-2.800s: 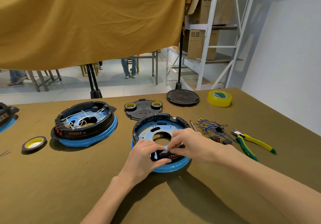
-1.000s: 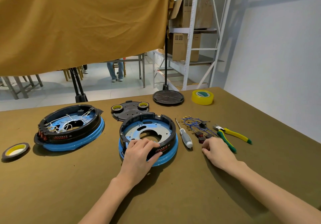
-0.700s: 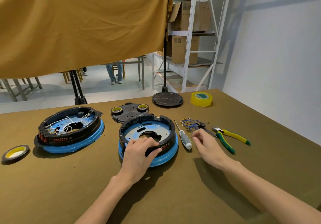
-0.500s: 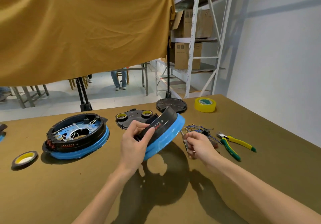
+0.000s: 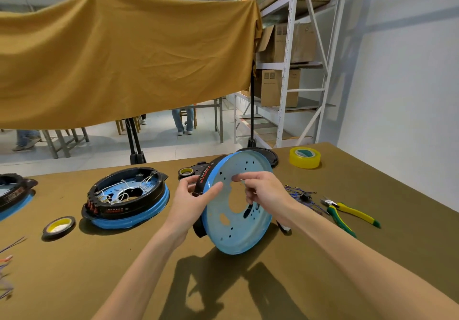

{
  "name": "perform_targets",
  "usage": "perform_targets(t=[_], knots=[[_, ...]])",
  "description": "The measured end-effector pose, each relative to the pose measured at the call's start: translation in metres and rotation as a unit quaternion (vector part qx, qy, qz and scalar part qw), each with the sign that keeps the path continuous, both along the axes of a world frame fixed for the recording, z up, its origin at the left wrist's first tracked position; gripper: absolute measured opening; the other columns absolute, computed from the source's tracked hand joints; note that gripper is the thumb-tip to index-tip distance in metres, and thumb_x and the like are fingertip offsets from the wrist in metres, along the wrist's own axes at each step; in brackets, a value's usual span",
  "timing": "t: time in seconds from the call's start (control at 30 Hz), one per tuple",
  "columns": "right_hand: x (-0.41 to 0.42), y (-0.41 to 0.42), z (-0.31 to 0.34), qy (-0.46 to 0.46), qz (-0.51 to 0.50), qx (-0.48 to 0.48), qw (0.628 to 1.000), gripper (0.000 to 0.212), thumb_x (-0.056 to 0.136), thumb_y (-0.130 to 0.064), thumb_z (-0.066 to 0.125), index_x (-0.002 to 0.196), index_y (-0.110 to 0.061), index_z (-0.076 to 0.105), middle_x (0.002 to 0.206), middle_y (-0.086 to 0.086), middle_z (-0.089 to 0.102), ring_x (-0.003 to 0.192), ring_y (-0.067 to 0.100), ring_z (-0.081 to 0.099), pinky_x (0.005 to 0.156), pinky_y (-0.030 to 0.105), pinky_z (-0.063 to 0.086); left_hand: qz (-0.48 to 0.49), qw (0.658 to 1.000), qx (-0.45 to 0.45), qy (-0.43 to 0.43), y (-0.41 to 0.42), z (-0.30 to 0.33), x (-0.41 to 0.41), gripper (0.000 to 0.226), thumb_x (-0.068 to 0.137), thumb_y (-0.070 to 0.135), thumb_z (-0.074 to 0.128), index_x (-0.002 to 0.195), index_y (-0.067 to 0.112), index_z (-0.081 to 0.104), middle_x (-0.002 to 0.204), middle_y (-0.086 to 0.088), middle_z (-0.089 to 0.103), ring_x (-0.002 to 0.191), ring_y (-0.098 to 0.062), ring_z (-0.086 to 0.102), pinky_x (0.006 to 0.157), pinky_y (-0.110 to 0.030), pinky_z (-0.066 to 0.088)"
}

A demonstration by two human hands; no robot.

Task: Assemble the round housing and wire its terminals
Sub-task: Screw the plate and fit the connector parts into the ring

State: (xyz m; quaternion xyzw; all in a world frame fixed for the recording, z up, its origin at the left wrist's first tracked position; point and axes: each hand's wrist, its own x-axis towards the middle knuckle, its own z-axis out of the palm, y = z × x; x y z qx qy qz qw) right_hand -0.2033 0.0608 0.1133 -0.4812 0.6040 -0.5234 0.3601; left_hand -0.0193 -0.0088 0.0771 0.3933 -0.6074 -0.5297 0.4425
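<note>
The round housing (image 5: 236, 232) stands tilted on its edge on the table, its blue perforated underside facing me and its black ring with red-lettered terminal strip turned away. My left hand (image 5: 191, 203) grips its upper left rim, thumb on the blue face. My right hand (image 5: 265, 193) is in front of the blue face and holds a screwdriver (image 5: 284, 227). The thin metal tip shows between the fingers and the white handle end pokes out under the wrist. A bundle of blue wires with black connectors (image 5: 300, 194) lies on the table just right of it.
A second housing (image 5: 129, 200) with white wiring sits to the left, a third at the left edge (image 5: 12, 193). Green-yellow pliers (image 5: 347, 214) lie to the right. Yellow tape (image 5: 305, 157), a black tape roll (image 5: 58, 225), a black cover (image 5: 272, 157) and loose wires (image 5: 7, 257) are around.
My right hand left the housing, reached right and took up the screwdriver. My left hand tipped the housing from flat onto its edge, so its blue underside now faces me.
</note>
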Motion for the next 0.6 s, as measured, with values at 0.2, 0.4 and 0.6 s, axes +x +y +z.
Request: perform_targets(t=[0.2, 0.4, 0.6], knots=[[0.003, -0.005, -0.004, 0.059, 0.023, -0.056, 0.996, 0.012, 0.099, -0.005, 0.061, 0.112, -0.003, 0.063, 0.070, 0.007, 0.069, 0.056, 0.015, 0.062, 0.054, 0.027, 0.050, 0.037, 0.998, 0.053, 0.013, -0.015, -0.005, 0.013, 0.062, 0.067, 0.069, 0.075, 0.100, 0.016, 0.079, 0.093, 0.001, 0.080, 0.086, -0.017, 0.076, 0.066, -0.026, 0.059], [0.009, -0.017, -0.016, 0.045, 0.074, -0.019, 0.996, 0.007, 0.096, -0.004, 0.068, 0.097, 0.003, 0.071, 0.075, 0.014, 0.074, 0.062, 0.020, 0.070, 0.059, 0.027, 0.059, -0.011, 0.979, 0.197, -0.054, -0.027, -0.038, 0.019, 0.080, 0.070, 0.082, 0.064, 0.109, 0.014, 0.076, 0.099, -0.009, 0.079, 0.101, -0.031, 0.073, 0.102, -0.050, 0.053], [0.018, -0.032, -0.032, -0.015, 0.126, 0.029, 0.992, 0.012, 0.096, -0.006, 0.069, 0.103, 0.001, 0.075, 0.086, 0.016, 0.077, 0.078, 0.026, 0.077, 0.070, 0.028, 0.062, -0.079, 0.966, 0.229, -0.086, -0.034, -0.060, 0.019, 0.075, 0.077, 0.081, 0.060, 0.115, 0.018, 0.073, 0.103, -0.007, 0.079, 0.103, -0.028, 0.074, 0.102, -0.046, 0.054]])
